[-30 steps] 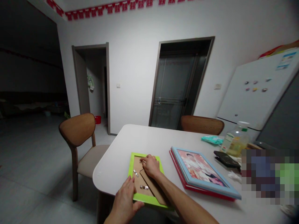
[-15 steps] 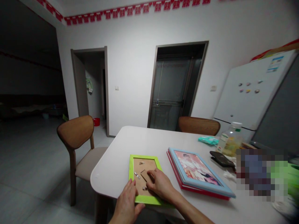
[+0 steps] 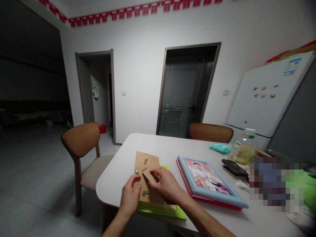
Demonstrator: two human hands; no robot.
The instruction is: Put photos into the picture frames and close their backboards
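Note:
A tan picture-frame backing board (image 3: 151, 158) with small metal clips on it is raised out of a lime-green picture frame (image 3: 161, 211) at the table's near edge. My right hand (image 3: 168, 185) is closed on the cut-out flap in the board's middle, with thumb and fingers pinching it. At the board's left edge, my left hand (image 3: 130, 195) is closed, its curled fingers gripping that edge. The board covers much of the green frame, and the frame's inside is mostly hidden. To the right lies a light-blue picture frame (image 3: 238, 197) holding a photo, on top of a red one (image 3: 184, 177).
The white table (image 3: 145, 141) has a rounded left corner. On its right side are a teal packet (image 3: 219, 148), a dark phone-like object (image 3: 234, 168), a clear bottle (image 3: 243, 148) and crumpled tissue. Wooden chairs stand at left (image 3: 82, 140) and behind (image 3: 211, 132).
The backing board has come up out of the green frame and shifted away and left. My left hand has moved from the frame's edge to the board's edge.

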